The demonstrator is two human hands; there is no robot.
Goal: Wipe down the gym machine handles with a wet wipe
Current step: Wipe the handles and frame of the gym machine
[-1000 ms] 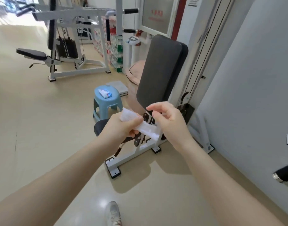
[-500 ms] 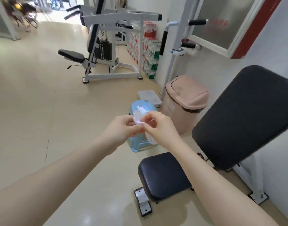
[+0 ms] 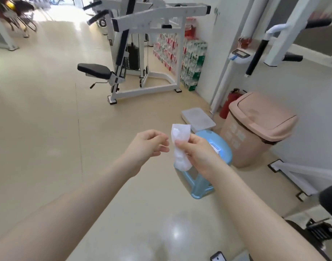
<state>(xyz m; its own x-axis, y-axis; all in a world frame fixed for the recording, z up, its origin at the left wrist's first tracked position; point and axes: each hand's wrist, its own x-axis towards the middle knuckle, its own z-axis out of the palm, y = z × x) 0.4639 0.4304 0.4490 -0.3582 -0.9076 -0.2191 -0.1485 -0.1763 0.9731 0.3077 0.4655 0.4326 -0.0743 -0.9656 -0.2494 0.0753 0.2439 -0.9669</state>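
Observation:
A white wet wipe [image 3: 180, 146], folded into a long strip, hangs upright in front of me, and my right hand [image 3: 196, 153] pinches it at its middle. My left hand [image 3: 147, 146] hovers just left of the wipe with loosely curled fingers, holding nothing and not touching it. Black machine handles [image 3: 256, 57] stick out from a white frame at the upper right. Further black grips [image 3: 97, 16] show on the white weight machine [image 3: 152, 34] at the back.
A light-blue plastic stool [image 3: 214, 161] with a wipe packet on top stands right behind my right hand. A pink swing-lid bin [image 3: 255, 129] and a floor scale [image 3: 198, 119] sit by the wall. Stacked bottle packs [image 3: 182, 55] line the wall. A black seat edge [image 3: 328, 200] shows lower right.
The view has swung left, away from the black bench. My left hand has let go of the wipe and drawn slightly left; my right hand alone holds it now.

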